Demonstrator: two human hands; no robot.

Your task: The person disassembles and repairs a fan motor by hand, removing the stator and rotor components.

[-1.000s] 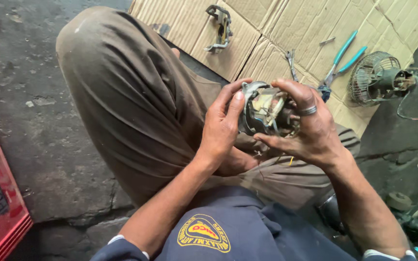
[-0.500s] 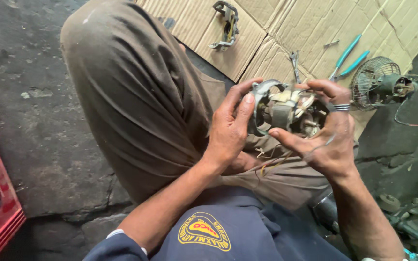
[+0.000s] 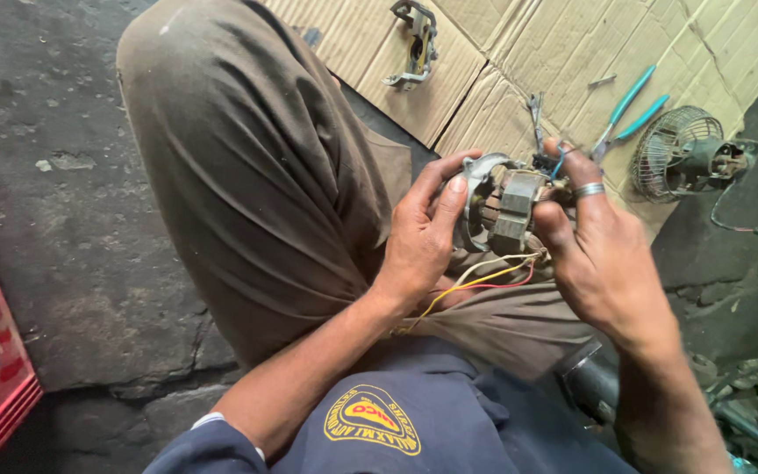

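Over the person's lap, both hands grasp a small electric motor (image 3: 506, 206): the left hand (image 3: 418, 241) curls around its metal end, the right hand (image 3: 603, 254) clasps the other side, ring on one finger. Yellow, white and red wires (image 3: 475, 281) trail from it. On the cardboard (image 3: 712, 53) lie pliers (image 3: 629, 114), a metal bracket (image 3: 414, 44) and, at its right edge, a small fan cage (image 3: 677, 154)
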